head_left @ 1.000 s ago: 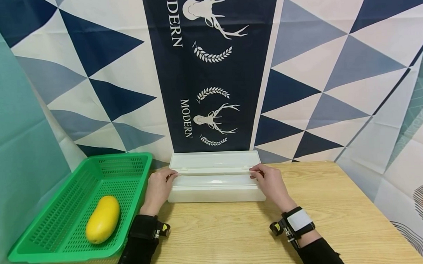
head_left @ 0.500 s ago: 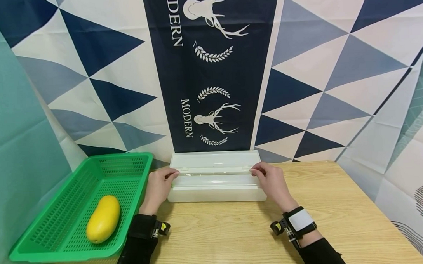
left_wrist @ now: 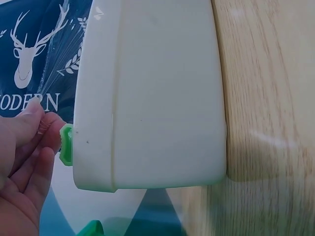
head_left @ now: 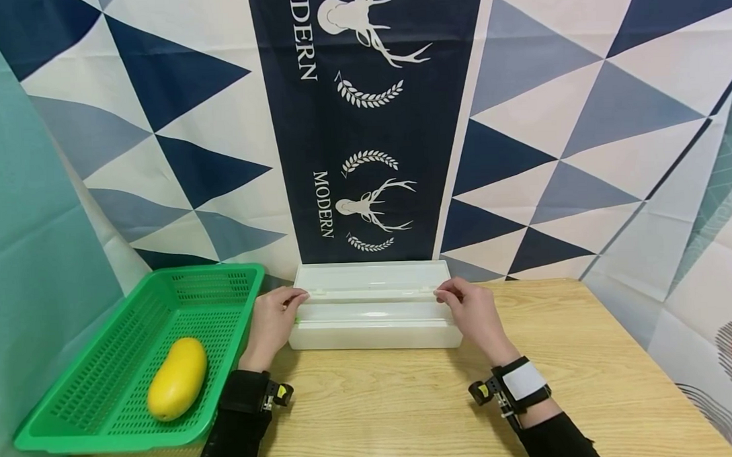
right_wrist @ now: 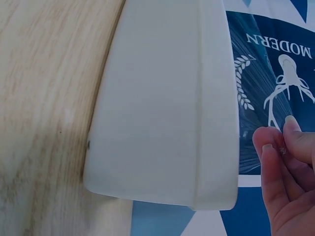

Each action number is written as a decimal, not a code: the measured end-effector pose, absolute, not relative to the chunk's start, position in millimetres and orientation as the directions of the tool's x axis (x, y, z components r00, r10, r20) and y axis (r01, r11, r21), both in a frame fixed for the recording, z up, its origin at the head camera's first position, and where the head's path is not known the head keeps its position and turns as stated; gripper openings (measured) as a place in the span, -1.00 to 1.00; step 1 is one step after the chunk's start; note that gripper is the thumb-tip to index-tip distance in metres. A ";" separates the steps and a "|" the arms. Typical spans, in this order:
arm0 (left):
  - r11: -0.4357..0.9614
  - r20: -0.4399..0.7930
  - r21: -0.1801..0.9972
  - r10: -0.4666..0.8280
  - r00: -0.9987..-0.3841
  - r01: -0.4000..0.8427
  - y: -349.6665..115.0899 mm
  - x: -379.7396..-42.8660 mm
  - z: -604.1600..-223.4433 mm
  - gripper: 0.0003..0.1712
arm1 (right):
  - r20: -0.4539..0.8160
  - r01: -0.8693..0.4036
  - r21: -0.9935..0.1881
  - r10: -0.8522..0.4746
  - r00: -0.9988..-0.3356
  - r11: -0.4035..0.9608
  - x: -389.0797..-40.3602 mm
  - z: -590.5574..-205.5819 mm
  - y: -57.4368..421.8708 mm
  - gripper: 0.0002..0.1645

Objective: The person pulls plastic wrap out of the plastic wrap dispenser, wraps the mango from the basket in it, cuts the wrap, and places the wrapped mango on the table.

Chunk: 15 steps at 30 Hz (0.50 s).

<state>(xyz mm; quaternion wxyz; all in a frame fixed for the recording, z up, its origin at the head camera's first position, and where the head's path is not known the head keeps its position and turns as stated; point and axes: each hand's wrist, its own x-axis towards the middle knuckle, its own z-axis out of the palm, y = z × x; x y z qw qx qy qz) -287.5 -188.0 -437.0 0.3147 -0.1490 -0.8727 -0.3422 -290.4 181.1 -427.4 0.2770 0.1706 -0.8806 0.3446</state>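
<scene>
A white cling film dispenser point(head_left: 376, 334) with its lid point(head_left: 374, 276) raised stands at the back of the table. Clear cling film point(left_wrist: 55, 54) stretches up from it, showing as a shiny, creased sheet in both wrist views. The left hand point(head_left: 271, 324) pinches the film's left corner between thumb and fingers, above a green end piece point(left_wrist: 66, 145) on the dispenser. At the opposite end, the right hand point(head_left: 475, 319) pinches the other corner. In the head view the film is barely visible between the hands.
On the left, a green plastic basket point(head_left: 226, 381) holds a yellow, oblong fruit or melon point(head_left: 177, 379). A patterned cloth wall point(head_left: 362, 121) rises right behind the dispenser. The wooden table point(head_left: 372, 410) extends in front and to the right.
The right hand has shifted very slightly outward and up. The left hand stays nearly in place, and both keep their pinch on the cling film.
</scene>
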 end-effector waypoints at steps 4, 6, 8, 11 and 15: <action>0.720 0.664 0.500 0.038 -0.747 0.481 -188.7 -287.4 -435.8 -0.88 | 0.620 -0.508 -0.511 -0.113 -0.777 0.693 -289.1 -425.0 181.6 -0.94; 0.717 0.667 0.500 0.039 -0.744 0.486 -189.2 -287.2 -435.0 -0.88 | 0.625 -0.512 -0.512 -0.111 -0.773 0.689 -288.9 -424.2 182.1 -0.94; 0.714 0.671 0.499 0.040 -0.741 0.491 -189.4 -286.5 -433.5 -0.88 | 0.630 -0.517 -0.511 -0.110 -0.768 0.686 -289.1 -423.5 182.7 -0.94; 0.712 0.674 0.501 0.036 -0.738 0.492 -189.6 -285.8 -431.5 -0.88 | 0.641 -0.526 -0.511 -0.106 -0.760 0.680 -289.3 -421.8 183.7 -0.93; 0.712 0.681 0.498 0.032 -0.731 0.495 -189.2 -284.5 -428.5 -0.88 | 0.643 -0.527 -0.520 -0.098 -0.760 0.672 -289.2 -419.1 184.7 -0.94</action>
